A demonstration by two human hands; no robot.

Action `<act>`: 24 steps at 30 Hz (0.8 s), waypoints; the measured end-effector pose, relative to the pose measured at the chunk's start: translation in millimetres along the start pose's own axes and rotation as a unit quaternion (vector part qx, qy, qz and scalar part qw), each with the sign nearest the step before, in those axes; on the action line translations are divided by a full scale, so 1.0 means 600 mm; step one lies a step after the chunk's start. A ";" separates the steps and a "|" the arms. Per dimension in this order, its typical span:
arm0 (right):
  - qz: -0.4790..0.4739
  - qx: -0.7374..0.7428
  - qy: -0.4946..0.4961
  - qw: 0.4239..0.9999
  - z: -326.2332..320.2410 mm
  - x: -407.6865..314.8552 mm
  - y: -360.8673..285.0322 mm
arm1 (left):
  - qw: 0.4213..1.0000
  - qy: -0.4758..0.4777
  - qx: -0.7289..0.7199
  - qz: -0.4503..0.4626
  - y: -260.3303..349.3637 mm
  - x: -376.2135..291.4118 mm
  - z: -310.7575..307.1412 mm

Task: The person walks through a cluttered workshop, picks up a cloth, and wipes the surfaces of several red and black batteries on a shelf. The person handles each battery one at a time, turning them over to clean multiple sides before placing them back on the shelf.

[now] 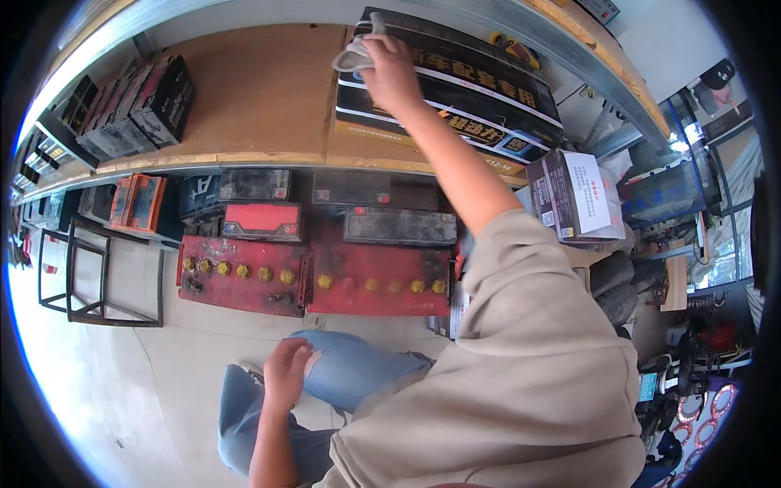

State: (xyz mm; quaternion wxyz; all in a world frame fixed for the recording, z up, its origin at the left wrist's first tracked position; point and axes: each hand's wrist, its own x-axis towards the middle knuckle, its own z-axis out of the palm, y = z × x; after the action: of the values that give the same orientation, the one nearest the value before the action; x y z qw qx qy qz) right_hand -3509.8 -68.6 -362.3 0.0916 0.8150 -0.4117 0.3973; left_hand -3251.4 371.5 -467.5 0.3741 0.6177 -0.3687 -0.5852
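My right hand point(390, 70) reaches up to the shelf and grips a pale grey cloth point(352, 60). The cloth lies against the left end of stacked black cartons point(488, 91) with gold print; the hand covers part of them. Low in front of my body, beside my bent knee in blue jeans point(354, 363), is my left hand point(287, 369). Its fingers are loosely curled together, and nothing shows in them. Between me and the shelf stand two dusty red batteries point(378, 299) with yellow caps.
Black batteries point(399, 227) sit under the wooden shelf board point(262, 91). More boxed batteries point(161, 104) stand at its left. A metal shelf beam point(586, 55) passes overhead. To the right is a carton with a white sheet point(567, 195). Black metal frames point(116, 305) stand on the floor.
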 end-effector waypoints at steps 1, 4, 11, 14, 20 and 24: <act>-0.014 0.003 -0.024 1.000 -0.014 -0.009 0.013 | 1.000 0.003 -0.002 -0.002 -0.005 -0.003 -0.002; 0.015 -0.024 -0.073 0.997 -0.093 -0.073 0.057 | 1.000 0.014 -0.008 -0.003 -0.012 -0.009 -0.007; 0.107 -0.167 0.003 0.980 -0.313 -0.224 0.149 | 0.999 0.013 0.020 0.022 0.015 -0.019 -0.018; 0.063 -0.064 0.079 0.993 -0.270 -0.225 0.091 | 0.999 -0.012 0.025 0.036 0.008 -0.019 -0.023; -0.177 0.076 -0.008 0.981 -0.030 -0.148 -0.062 | 0.997 0.013 0.052 0.052 0.021 -0.029 -0.030; -0.037 0.035 -0.126 0.991 0.167 -0.135 -0.111 | 0.996 0.028 0.065 0.057 0.040 -0.049 -0.039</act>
State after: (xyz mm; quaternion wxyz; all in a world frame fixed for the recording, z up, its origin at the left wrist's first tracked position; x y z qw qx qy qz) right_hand -3430.8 -25.1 -475.6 0.0250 0.8762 -0.3750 0.3018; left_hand -3229.6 387.9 -432.3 0.3758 0.6354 -0.4299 -0.5198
